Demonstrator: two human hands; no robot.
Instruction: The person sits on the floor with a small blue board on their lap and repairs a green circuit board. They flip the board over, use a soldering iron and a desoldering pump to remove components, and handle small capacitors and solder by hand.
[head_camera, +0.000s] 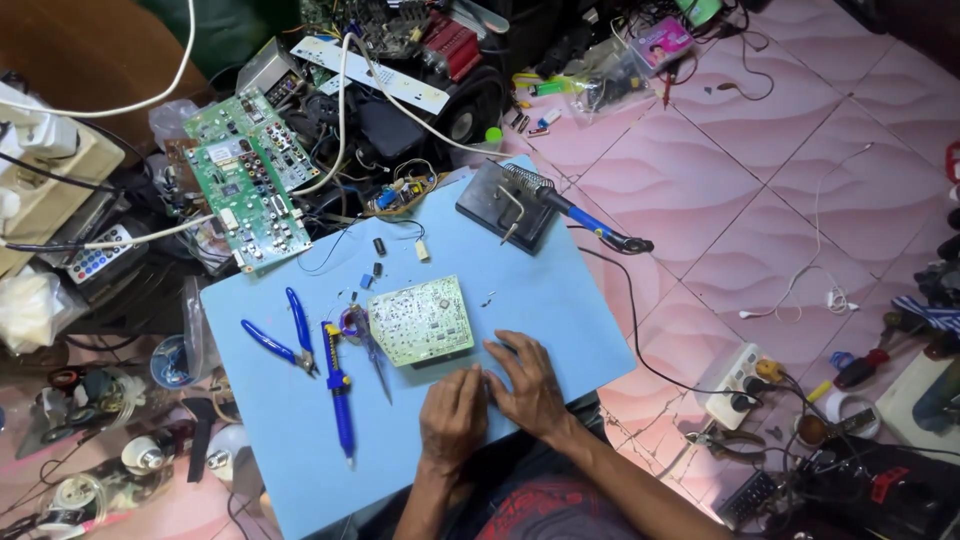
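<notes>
Both hands are laid on a blue mat (300, 440) at lower centre. The left hand (452, 415) is set palm down, fingers loosely curled; nothing is seen in it. The right hand (528, 385) is spread flat, fingertips just beside a pale circuit board (420, 320) at mid-frame; no grip is shown. Blue pliers (285, 340) and a desoldering pump (340, 395) are placed left of the board.

Matt blue mat (520, 300) — glossy tiles (760, 190)

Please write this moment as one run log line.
left hand: on blue mat | right hand: on mat, beside circuit board | grip: unclear
</notes>
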